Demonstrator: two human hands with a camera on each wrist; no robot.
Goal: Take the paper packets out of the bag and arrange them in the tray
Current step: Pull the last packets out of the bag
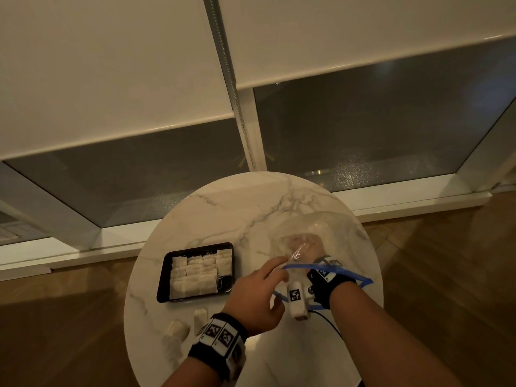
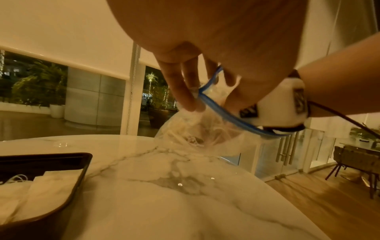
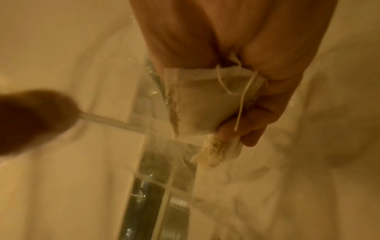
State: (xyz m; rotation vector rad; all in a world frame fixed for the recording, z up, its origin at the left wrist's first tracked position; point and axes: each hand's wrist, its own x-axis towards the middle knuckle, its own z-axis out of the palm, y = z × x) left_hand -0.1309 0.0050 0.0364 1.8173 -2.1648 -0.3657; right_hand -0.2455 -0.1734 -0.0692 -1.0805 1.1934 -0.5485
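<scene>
A clear plastic bag (image 1: 315,227) with a blue zip rim (image 1: 321,267) lies on the right of the round marble table (image 1: 237,208). My left hand (image 1: 280,265) pinches the rim (image 2: 222,112) and holds the mouth up. My right hand (image 1: 303,247) is inside the bag up to the wrist. In the right wrist view, its fingers (image 3: 257,113) curl round a white paper packet (image 3: 205,104) with a string, and a crumpled one (image 3: 220,152) sits below it. The black tray (image 1: 164,275) on the left holds several packets (image 1: 195,272) in rows.
Two loose packets (image 1: 177,329) (image 1: 200,317) lie on the table in front of the tray, beside my left wrist. A low window ledge and roller blinds stand behind the table. Wooden floor surrounds it, with a chair (image 2: 353,159) off to the right.
</scene>
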